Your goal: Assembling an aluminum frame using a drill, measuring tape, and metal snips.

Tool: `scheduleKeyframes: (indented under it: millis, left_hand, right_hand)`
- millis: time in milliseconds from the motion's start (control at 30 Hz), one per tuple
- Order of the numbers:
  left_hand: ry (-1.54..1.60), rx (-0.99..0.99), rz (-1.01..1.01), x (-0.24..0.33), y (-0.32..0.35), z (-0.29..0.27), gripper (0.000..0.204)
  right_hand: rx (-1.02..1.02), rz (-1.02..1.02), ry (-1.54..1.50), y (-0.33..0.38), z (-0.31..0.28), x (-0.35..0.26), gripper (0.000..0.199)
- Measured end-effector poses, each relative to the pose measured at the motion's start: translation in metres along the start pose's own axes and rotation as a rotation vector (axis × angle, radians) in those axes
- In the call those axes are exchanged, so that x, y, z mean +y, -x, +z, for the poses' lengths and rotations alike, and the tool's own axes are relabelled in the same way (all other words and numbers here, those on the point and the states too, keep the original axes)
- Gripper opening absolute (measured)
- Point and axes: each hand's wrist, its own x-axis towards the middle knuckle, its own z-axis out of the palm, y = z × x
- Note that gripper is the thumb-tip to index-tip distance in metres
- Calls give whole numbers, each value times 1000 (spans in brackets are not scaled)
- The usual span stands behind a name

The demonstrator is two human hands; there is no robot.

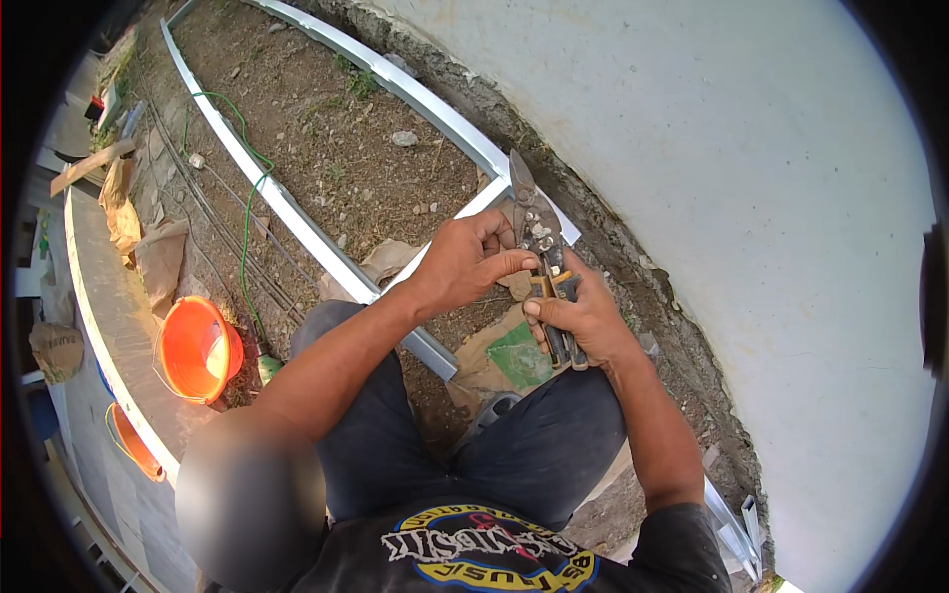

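A pair of tin snips (539, 232) with dark blades and black-and-yellow handles stands in front of my knees, its blades pointing away from me. My right hand (585, 318) is closed round the handles, the thumb lying along them. From the left, my left hand (473, 259) pinches the snips just below the pivot, with its thumb on the handle; some of its fingers are hidden. Behind the blades is the corner of a silver metal channel frame (492, 158), where a crosspiece (427, 252) meets a long rail. I cannot tell whether the blades touch the metal.
A pale wall (771, 198) rises on the right. To the left, a green cord (247, 237) crosses the frame's other rail. Orange buckets (201, 348) stand beside a long board (104, 336). Torn brown paper (474, 366) lies between my feet, and more metal channels (733, 529) lie at lower right.
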Motion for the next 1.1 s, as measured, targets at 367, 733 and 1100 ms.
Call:
scheduleKeyframes:
  millis: [367,733,1100]
  left_hand:
    - [-580,240,452,-19,0,-5,39]
    - [-450,345,-316,-87,-16,-123,57]
    - [-250,974,-1023,-287,78,-173,100]
  right_hand:
    - [-87,150,-156,-7,-7,12,45]
    - [17,117,799,-31,-9,32,72]
    - [-241,-269,1693,-104,78,26,56]
